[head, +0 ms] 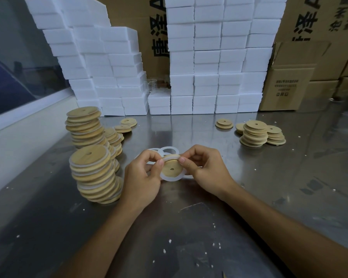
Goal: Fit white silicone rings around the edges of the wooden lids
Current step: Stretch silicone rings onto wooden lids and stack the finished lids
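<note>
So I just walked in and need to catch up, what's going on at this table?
A person is fitting a white silicone ring around a wooden lid, pinching it with the left hand and right hand above the metal table. The ring looks only partly seated. Ringed lids are stacked on the left, bare lids on the right, and spare rings lie just behind the hands.

Both forearms bare to the frame edge; I see no sleeves. Left hand (144, 178) and right hand (206, 168): ungloved, no rings, watch or bands visible. Fingernails short, unpainted.
</note>
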Demonstrator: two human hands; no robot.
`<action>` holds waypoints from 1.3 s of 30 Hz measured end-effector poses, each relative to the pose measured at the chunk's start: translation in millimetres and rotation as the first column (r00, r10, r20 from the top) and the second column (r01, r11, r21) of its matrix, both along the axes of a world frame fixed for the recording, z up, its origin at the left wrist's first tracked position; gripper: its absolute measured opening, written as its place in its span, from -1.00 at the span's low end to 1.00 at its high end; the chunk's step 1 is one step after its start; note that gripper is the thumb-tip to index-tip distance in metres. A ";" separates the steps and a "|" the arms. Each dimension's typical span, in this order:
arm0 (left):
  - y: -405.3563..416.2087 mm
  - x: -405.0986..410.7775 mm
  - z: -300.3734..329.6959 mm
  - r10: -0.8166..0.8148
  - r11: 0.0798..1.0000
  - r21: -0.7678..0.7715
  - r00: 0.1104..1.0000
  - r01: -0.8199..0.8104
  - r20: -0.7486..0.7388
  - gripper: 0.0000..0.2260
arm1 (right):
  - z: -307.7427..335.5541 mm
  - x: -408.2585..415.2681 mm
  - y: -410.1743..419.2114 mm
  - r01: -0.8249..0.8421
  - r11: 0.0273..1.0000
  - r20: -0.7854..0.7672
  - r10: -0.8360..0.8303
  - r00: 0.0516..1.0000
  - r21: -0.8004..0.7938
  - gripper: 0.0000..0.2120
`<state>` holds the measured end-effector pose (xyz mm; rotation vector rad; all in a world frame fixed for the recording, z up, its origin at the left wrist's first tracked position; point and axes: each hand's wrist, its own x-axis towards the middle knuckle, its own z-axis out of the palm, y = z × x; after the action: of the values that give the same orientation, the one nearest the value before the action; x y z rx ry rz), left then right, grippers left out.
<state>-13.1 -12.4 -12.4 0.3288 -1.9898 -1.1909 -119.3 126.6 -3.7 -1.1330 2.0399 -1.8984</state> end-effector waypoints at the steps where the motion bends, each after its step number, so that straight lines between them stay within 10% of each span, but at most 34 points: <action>1: -0.3 0.3 0.0 -0.007 1.000 0.006 1.000 0.007 0.008 -0.75 | 0.3 -0.1 0.0 -0.003 1.000 0.003 0.003 1.000 0.001 -0.95; 39: 8.9 2.8 7.1 0.071 0.987 -0.141 0.996 -0.078 -0.060 -0.71 | 6.3 1.2 5.2 -0.051 0.999 0.140 0.051 0.989 -0.003 -0.83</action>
<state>-10.2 -3.5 -5.3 0.2918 -1.9856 -0.9936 -118.1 131.8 2.6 -1.0108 1.9201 -1.8949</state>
